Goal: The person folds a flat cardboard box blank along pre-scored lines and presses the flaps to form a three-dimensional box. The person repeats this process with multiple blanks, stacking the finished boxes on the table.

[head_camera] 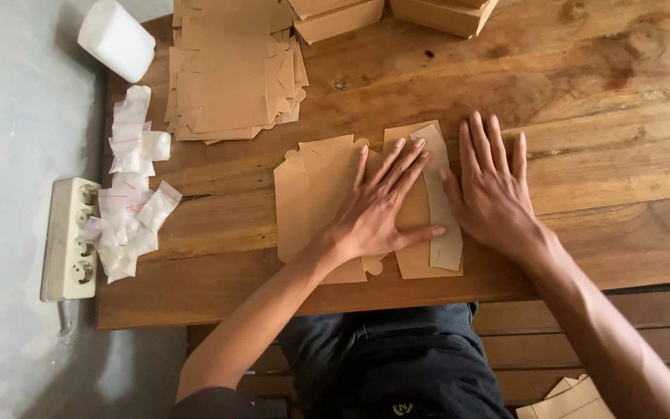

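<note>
A flat brown cardboard box blank (pixel 312 194) lies on the wooden table (pixel 583 155) near its front edge. One side flap (pixel 440 202) is folded over, its paler inner face up. My left hand (pixel 378 209) lies flat on the middle of the blank, fingers spread and pointing away from me. Beside it, my right hand (pixel 494 186) lies flat on the table, its thumb touching the right edge of the folded flap. Neither hand grips anything.
A stack of flat brown blanks (pixel 230 74) sits at the back left, with folded brown boxes (pixel 443 12) behind. Small clear zip bags (pixel 129 194) lie at the left edge. A white power strip (pixel 67 240) and a white roll (pixel 116 39) are off the table's left side.
</note>
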